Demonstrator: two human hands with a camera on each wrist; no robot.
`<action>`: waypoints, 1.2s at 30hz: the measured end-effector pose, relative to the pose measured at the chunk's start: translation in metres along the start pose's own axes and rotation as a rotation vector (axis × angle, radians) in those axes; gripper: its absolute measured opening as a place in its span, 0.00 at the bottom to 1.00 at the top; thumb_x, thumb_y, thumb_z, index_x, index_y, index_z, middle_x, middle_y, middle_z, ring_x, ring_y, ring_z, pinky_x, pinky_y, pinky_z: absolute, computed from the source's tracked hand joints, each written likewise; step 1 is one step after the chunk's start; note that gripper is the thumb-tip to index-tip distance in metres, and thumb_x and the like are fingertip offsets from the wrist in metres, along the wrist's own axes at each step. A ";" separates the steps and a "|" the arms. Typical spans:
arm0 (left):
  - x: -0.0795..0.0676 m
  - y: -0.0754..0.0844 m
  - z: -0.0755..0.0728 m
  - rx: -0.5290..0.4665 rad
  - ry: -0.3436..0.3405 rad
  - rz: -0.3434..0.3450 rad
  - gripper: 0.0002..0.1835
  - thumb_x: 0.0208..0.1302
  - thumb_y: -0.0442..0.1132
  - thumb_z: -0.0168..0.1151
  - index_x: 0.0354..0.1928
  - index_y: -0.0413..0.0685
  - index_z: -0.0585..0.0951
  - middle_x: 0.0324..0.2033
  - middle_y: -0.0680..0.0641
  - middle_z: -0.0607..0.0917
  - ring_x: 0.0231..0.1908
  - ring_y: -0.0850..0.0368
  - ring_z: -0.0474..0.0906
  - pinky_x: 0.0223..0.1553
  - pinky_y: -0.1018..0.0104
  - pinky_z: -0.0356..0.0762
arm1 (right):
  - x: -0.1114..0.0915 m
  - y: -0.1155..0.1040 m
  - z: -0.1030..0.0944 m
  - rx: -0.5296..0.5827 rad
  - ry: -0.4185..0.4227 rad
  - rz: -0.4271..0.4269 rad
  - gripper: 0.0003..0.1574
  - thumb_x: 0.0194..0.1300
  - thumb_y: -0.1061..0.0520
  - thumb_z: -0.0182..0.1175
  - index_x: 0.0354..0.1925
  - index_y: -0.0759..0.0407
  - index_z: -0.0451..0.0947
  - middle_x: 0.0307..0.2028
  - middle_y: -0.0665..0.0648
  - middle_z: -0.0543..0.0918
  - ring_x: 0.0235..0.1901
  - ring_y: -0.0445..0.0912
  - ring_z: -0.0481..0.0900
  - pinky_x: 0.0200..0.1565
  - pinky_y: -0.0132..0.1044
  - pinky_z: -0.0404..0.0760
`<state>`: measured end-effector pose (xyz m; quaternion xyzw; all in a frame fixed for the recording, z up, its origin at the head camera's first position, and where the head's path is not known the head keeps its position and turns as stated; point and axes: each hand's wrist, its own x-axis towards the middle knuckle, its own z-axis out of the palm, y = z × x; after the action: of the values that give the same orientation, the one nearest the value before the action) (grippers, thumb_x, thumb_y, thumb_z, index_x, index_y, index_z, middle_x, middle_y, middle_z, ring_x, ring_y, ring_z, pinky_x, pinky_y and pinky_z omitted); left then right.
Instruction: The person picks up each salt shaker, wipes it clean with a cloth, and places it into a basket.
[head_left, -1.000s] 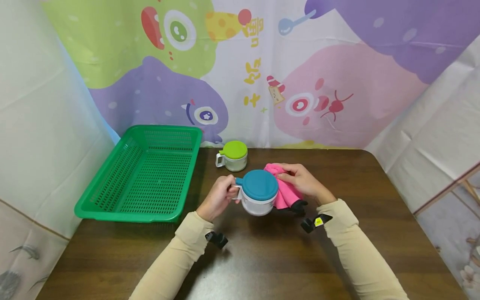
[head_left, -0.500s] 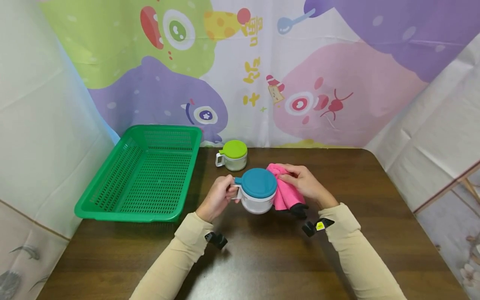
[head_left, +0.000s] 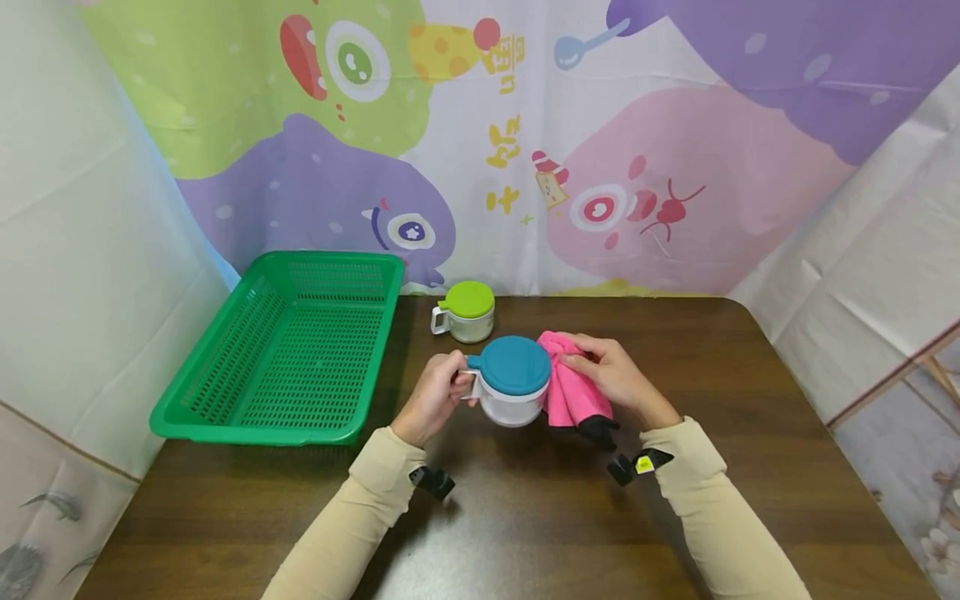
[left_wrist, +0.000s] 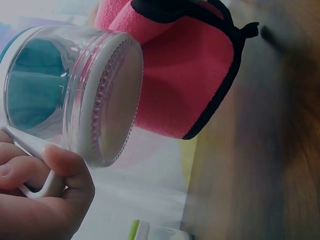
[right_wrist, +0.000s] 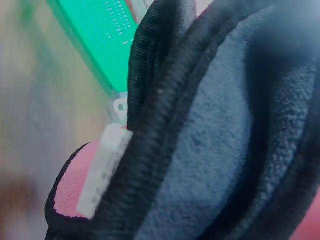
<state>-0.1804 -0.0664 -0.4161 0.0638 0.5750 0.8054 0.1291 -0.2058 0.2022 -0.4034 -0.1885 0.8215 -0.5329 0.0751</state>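
My left hand [head_left: 431, 398] grips the white handle of a clear seasoning jar [head_left: 514, 367] with a blue lid. The jar is held off the table, and the left wrist view shows its ribbed base [left_wrist: 117, 102]. Pinched in my right hand [head_left: 621, 377] is a pink cleaning cloth [head_left: 576, 396] with black edging, against the jar's right side. Folds of the cloth hide some of the right fingers. The right wrist view is mostly filled by the cloth's grey face [right_wrist: 210, 135], its black edging and a white tag [right_wrist: 105, 170].
Behind the held jar, a similar jar with a lime-green lid [head_left: 469, 302] stands upright on the brown wooden table [head_left: 525, 525]. A green perforated plastic basket [head_left: 365, 367] sits at the left. A printed cartoon curtain [head_left: 495, 250] hangs along the table's back edge.
The right hand and the cloth have moved slightly right and toward me along the jar's side. The jar has shifted a little left, still in the left hand.
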 end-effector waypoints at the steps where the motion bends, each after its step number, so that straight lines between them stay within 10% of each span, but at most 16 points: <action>1: 0.000 0.000 0.000 -0.003 0.002 -0.002 0.20 0.61 0.34 0.38 0.10 0.52 0.60 0.11 0.58 0.60 0.14 0.62 0.54 0.25 0.66 0.67 | -0.001 0.000 0.000 -0.001 0.005 0.005 0.28 0.69 0.62 0.54 0.65 0.65 0.69 0.63 0.69 0.73 0.59 0.62 0.73 0.46 0.24 0.78; 15: 0.000 -0.002 -0.005 -0.027 0.031 -0.010 0.20 0.62 0.36 0.38 0.11 0.50 0.61 0.11 0.57 0.60 0.14 0.62 0.54 0.24 0.67 0.68 | -0.012 -0.003 0.006 0.058 0.046 0.009 0.27 0.67 0.63 0.56 0.64 0.67 0.70 0.57 0.71 0.76 0.44 0.47 0.75 0.40 0.29 0.80; 36: 0.000 -0.004 -0.009 -0.042 0.033 -0.033 0.19 0.62 0.36 0.38 0.11 0.50 0.60 0.10 0.58 0.60 0.13 0.63 0.54 0.24 0.67 0.68 | -0.013 0.000 0.009 0.047 0.009 0.030 0.28 0.68 0.62 0.55 0.65 0.64 0.69 0.62 0.68 0.74 0.58 0.61 0.73 0.47 0.26 0.79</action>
<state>-0.1818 -0.0730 -0.4231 0.0382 0.5608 0.8161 0.1340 -0.1911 0.1996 -0.4080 -0.1717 0.8117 -0.5520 0.0837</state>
